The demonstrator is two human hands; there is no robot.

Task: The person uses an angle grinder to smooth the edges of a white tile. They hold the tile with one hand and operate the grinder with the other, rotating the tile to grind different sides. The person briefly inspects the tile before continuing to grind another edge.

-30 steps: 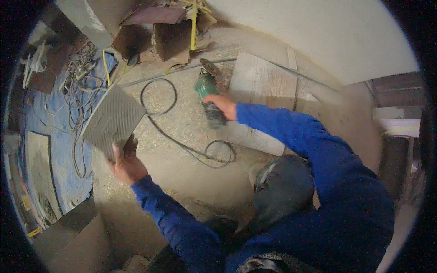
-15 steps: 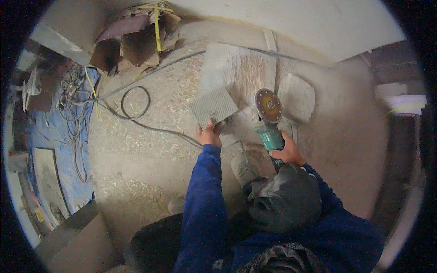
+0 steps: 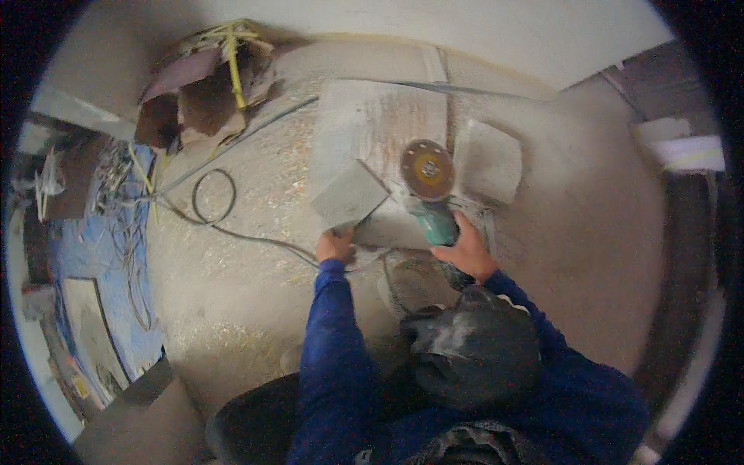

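My left hand (image 3: pixel 336 246) grips the near corner of a grey square tile piece (image 3: pixel 350 195), which shows a finely ridged face. The tile piece is over the near left part of a large dusty slab (image 3: pixel 380 116). In my right hand (image 3: pixel 471 249) is a green and black angle grinder (image 3: pixel 439 225), my fingers wrapped round its body. Its round rusty-brown cutting disc (image 3: pixel 428 170) faces up, just right of the tile piece and apart from it. Whether the disc is spinning I cannot tell.
A pale block (image 3: pixel 490 161) lies right of the disc. A black cable (image 3: pixel 256 237) loops over the debris-strewn floor at left. Torn cardboard boxes (image 3: pixel 205 108) with yellow straps stand at the far left. A blue tarp (image 3: pixel 105 248) carries tangled cords and a long board (image 3: pixel 94 329).
The whole view has shifted, with the floor things now further left. The grinder's disc has come closer to the tile piece's right corner. My left hand still holds the tile piece.
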